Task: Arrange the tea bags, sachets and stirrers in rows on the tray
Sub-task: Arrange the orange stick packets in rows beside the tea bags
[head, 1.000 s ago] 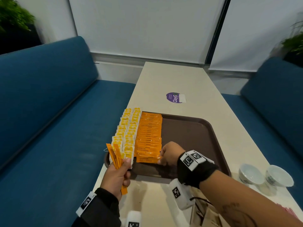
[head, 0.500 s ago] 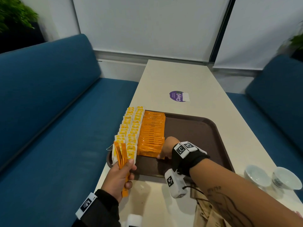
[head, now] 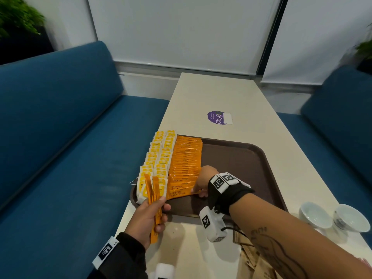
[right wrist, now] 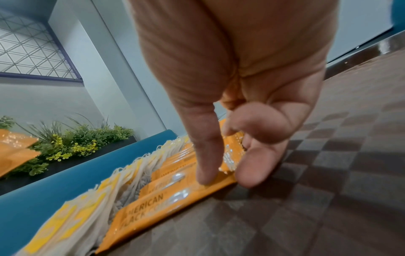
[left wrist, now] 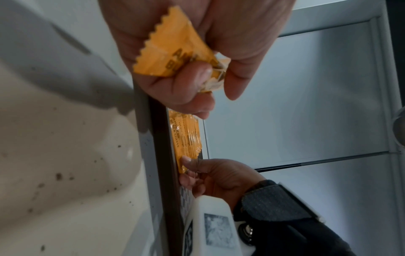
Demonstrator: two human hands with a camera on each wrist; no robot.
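Long pale table (head: 237,97) between two blue benches (head: 60,148), window blinds behind. Brown tray (head: 237,164) at the near end, its right half bare, its left half filled.

Two rows of white-and-yellow tea bags (head: 159,158) run away from the person along the tray's left edge, overlapped like shingles. Just beside them, touching, a row of orange coffee sachets (head: 186,158), each lying crosswise with its long axis left to right, stacked toward the far rim.

Two small white cups (head: 334,217) off the tray's near right corner. Brown paper packets (head: 255,258) near the right forearm; what they hold, cannot tell.

Right hand (head: 203,181) is at the right end of the nearest laid sachet (right wrist: 175,195), thumb on top, fingertips (right wrist: 249,173) curled under the end, a narrow pinch, seating it at the front of the row.

Left hand (head: 148,216) hovers over the tray's near left corner, fingers wrapped round a small bundle of spare sachets (head: 153,200) standing roughly upright, long axis near vertical.

Judgement: the next sachet comes from that bundle, left of the right hand and close. It must turn from upright to crosswise before it goes down. The right hand is nearer the row's open end.
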